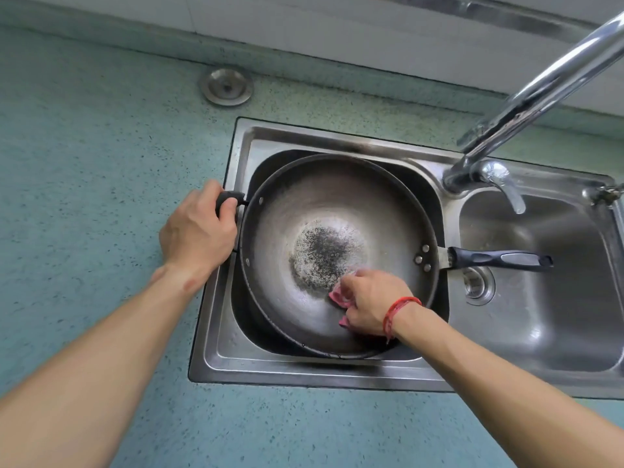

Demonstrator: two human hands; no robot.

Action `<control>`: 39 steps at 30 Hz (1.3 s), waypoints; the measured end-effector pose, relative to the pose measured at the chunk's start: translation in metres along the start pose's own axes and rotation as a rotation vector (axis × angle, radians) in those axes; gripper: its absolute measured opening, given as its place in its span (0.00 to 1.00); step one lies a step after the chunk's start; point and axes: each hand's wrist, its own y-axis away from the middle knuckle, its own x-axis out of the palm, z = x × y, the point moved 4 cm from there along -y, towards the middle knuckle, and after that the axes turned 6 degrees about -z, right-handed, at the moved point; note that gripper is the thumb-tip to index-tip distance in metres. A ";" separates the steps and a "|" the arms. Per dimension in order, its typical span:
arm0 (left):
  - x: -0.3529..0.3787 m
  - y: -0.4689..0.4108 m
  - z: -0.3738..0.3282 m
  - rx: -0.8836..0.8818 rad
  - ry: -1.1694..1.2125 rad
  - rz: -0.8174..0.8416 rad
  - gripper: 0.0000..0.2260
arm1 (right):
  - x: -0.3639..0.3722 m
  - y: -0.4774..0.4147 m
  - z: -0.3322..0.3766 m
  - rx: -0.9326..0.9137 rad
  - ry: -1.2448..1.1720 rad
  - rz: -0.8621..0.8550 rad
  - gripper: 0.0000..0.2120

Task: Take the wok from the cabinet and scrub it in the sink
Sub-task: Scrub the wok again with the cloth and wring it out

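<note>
Blue-green speckled countertop surrounds a steel sink that has two basins side by side. A round metal strainer lies on the countertop behind the sink, apart from it. The tap stands at the back between the two basins, and its long pipe rises toward the upper right.

The wok sits in the left basin and fills almost all of it. Its inside is grey and shiny, with a dark speckled patch in the middle of the bottom. The long black handle points to the right and reaches over the right basin, above the drain.

The left hand is at the left edge of the wok, with its fingers curled around the small black side handle. The right hand is inside the wok, at the near right part of the bowl, just beside the dark patch. Its fingers are closed around a pink cloth, and the cloth touches the inner surface of the wok. A red string bracelet is on the right wrist. Both forearms are bare.
</note>
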 end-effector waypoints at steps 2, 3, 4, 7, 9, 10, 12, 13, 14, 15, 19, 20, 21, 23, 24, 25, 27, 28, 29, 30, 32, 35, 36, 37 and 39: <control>0.001 -0.001 0.001 0.001 0.004 0.000 0.09 | 0.003 -0.001 0.019 -0.096 -0.059 0.014 0.17; 0.001 -0.001 0.001 0.004 0.005 -0.001 0.09 | 0.004 -0.005 0.029 -0.137 -0.122 -0.008 0.14; 0.001 -0.001 0.002 0.006 0.005 -0.002 0.09 | 0.004 -0.011 0.039 -0.174 -0.192 -0.041 0.12; 0.002 -0.001 0.002 0.017 0.003 -0.008 0.09 | -0.003 -0.040 0.060 -0.229 -0.318 -0.148 0.11; 0.002 0.000 0.002 0.026 0.000 -0.004 0.10 | -0.011 -0.062 0.062 -0.236 -0.349 -0.216 0.13; 0.002 0.000 0.002 0.026 0.001 -0.004 0.10 | -0.015 -0.073 0.061 -0.244 -0.361 -0.256 0.15; 0.002 0.000 0.002 0.023 0.001 -0.005 0.10 | -0.023 -0.093 0.048 -0.227 -0.343 -0.346 0.20; 0.001 0.000 0.002 0.022 0.000 -0.004 0.10 | -0.027 -0.101 0.038 -0.183 -0.303 -0.378 0.21; 0.001 0.000 0.002 0.020 -0.001 -0.001 0.10 | -0.032 -0.107 0.024 -0.120 -0.243 -0.392 0.21; 0.001 0.000 0.001 0.019 0.000 0.001 0.10 | -0.036 -0.108 0.010 -0.061 -0.179 -0.396 0.21; 0.000 0.000 0.000 0.012 0.002 -0.001 0.10 | -0.041 -0.085 -0.034 0.095 0.079 -0.340 0.19; 0.000 0.001 0.000 0.010 0.001 -0.002 0.10 | -0.041 -0.075 -0.039 0.138 0.133 -0.284 0.18; -0.001 0.001 0.000 0.009 0.002 -0.001 0.10 | -0.040 -0.067 -0.041 0.180 0.189 -0.198 0.18; -0.002 0.001 -0.001 0.006 0.004 -0.003 0.10 | -0.039 -0.050 -0.037 0.213 0.292 0.009 0.16; -0.002 0.001 -0.002 0.003 0.003 -0.004 0.10 | -0.037 -0.044 -0.032 0.183 0.325 0.106 0.15; -0.002 0.001 -0.002 -0.001 0.004 -0.004 0.10 | -0.035 -0.035 -0.024 0.136 0.337 0.204 0.13; -0.001 0.001 -0.002 -0.005 -0.001 -0.006 0.10 | -0.024 -0.019 -0.004 0.014 0.313 0.410 0.13; -0.001 0.001 -0.002 -0.006 -0.005 -0.010 0.10 | -0.019 -0.012 0.008 -0.047 0.286 0.470 0.14; 0.000 0.001 -0.001 -0.009 -0.008 -0.013 0.10 | -0.017 -0.006 0.020 -0.106 0.237 0.482 0.14; 0.000 0.001 -0.001 -0.013 -0.013 -0.016 0.10 | -0.018 -0.002 0.033 -0.159 0.161 0.454 0.13; 0.001 0.001 -0.001 -0.018 -0.018 -0.017 0.10 | -0.021 -0.003 0.058 -0.217 -0.038 0.385 0.09; 0.001 0.001 0.000 -0.019 -0.016 -0.021 0.10 | -0.032 -0.029 0.087 -0.277 -0.324 0.208 0.06; 0.002 0.001 0.000 -0.016 -0.016 -0.022 0.09 | -0.035 -0.043 0.091 -0.279 -0.417 0.113 0.07; 0.002 0.002 0.000 -0.014 -0.015 -0.021 0.09 | -0.038 -0.057 0.092 -0.264 -0.512 0.012 0.08; 0.002 0.001 0.000 -0.010 -0.011 -0.022 0.09 | -0.045 -0.086 0.084 -0.223 -0.628 -0.192 0.09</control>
